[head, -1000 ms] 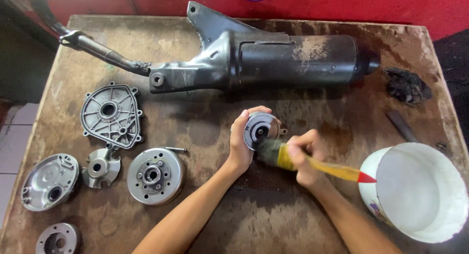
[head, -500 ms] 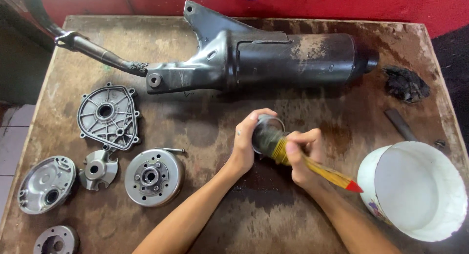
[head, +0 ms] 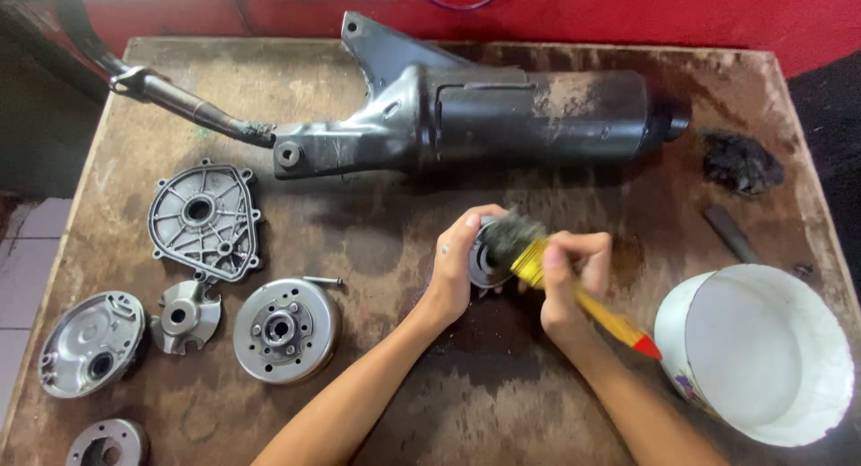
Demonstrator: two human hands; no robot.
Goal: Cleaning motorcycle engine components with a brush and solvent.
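Note:
My left hand (head: 454, 267) grips a small round metal engine part (head: 484, 261), held on edge above the stained wooden table (head: 395, 242). My right hand (head: 563, 279) holds a yellow-handled paintbrush (head: 574, 296) with a red tip; its dark bristles (head: 513, 233) press against the top of the round part. Both hands sit close together at the table's middle, just below a large dark exhaust muffler (head: 466, 116).
A white bucket (head: 762, 358) stands at the right front. On the left lie a finned metal cover (head: 204, 218), a flywheel (head: 285, 328), a small fan-like piece (head: 183, 315), a round cover (head: 90, 344) and another disc (head: 108, 443). A dirty rag (head: 741, 163) and flat tool (head: 728, 233) lie far right.
The round part has turned from face-up to on edge in my left hand. The brush has moved up onto its upper side.

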